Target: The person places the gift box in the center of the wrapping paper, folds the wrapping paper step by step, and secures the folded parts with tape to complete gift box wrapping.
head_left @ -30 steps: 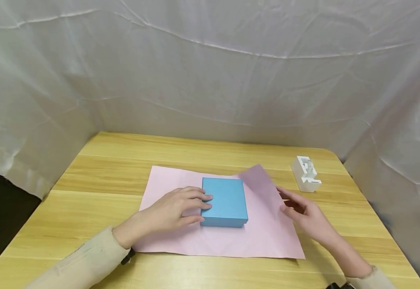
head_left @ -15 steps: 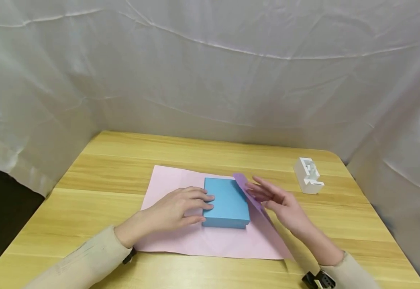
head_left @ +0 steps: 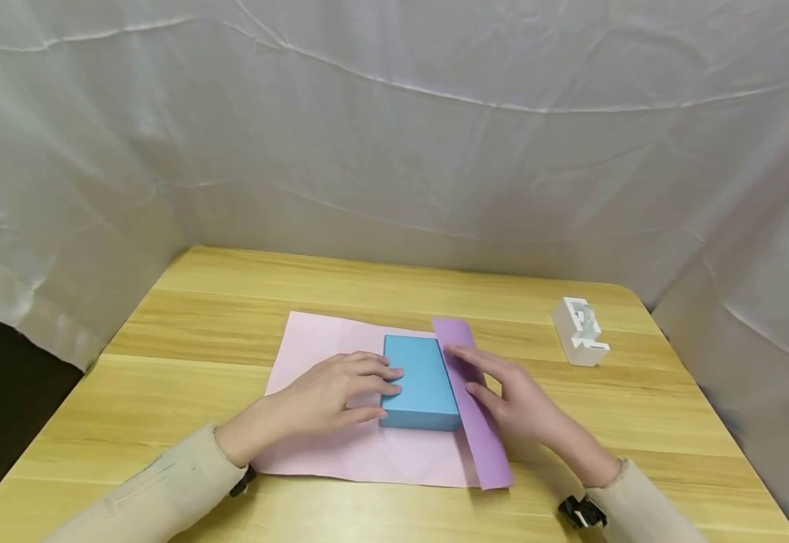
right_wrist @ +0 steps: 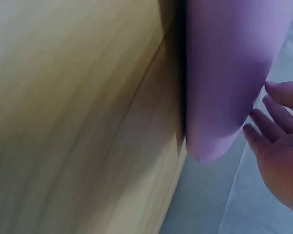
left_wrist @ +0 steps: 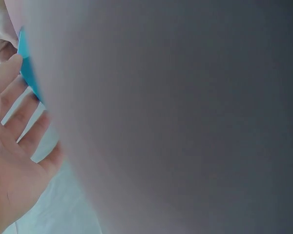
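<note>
A blue box (head_left: 420, 381) with a lid sits on a sheet of pink paper (head_left: 340, 458). The sheet's right side is folded up and over, showing its purple face (head_left: 479, 437) along the box's right edge. My left hand (head_left: 330, 392) rests its fingertips on the left part of the lid, thumb by the near left corner. Fingers of my right hand (head_left: 513, 392) touch the folded flap from the right, fairly straight. In the right wrist view that hand (right_wrist: 283, 151) lies against the paper's curved fold (right_wrist: 224, 97); in the left wrist view paper hides most of the scene.
A white tape dispenser (head_left: 579, 332) stands at the back right of the wooden table (head_left: 265, 279). Pale cloth (head_left: 394, 151) hangs behind the table and along both sides. Each wrist wears a black device (head_left: 581, 513).
My right hand has moved left, bringing the paper's right side up and over to the box's right edge. My left hand has stayed on the box.
</note>
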A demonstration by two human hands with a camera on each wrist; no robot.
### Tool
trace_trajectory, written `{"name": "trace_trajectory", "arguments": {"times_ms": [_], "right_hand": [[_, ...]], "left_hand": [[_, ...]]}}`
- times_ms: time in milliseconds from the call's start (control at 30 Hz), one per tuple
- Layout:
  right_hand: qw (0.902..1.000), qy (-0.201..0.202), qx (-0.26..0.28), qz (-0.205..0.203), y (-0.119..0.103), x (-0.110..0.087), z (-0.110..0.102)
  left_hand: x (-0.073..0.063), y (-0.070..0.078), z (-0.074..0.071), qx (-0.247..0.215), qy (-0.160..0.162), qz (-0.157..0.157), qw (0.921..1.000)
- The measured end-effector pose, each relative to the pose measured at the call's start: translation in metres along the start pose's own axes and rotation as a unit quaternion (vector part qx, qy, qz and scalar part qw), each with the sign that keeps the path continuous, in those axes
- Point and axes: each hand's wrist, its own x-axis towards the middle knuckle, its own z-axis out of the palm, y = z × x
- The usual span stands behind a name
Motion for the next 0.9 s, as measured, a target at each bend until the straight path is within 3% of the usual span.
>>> {"name": "trace_trajectory", "arguments": {"times_ms": [367,667,900], "right_hand": [[0.9969,0.051,-0.059,0.003,0.011,0.011,0.007],[0.9940,0.007,-0.088,0.065,0.007,0.029,0.019],[0.9926,0.020,-0.092,0.077,0.004,0.046,0.029]], "left_hand": [[0.001,0.001,-0.002,0.008,0.001,0.007,0.9999],[0.002,0.001,-0.003,0.027,-0.014,0.010,0.9995],[0.003,0.002,-0.006,0.035,-0.028,0.005,0.9990]]}}
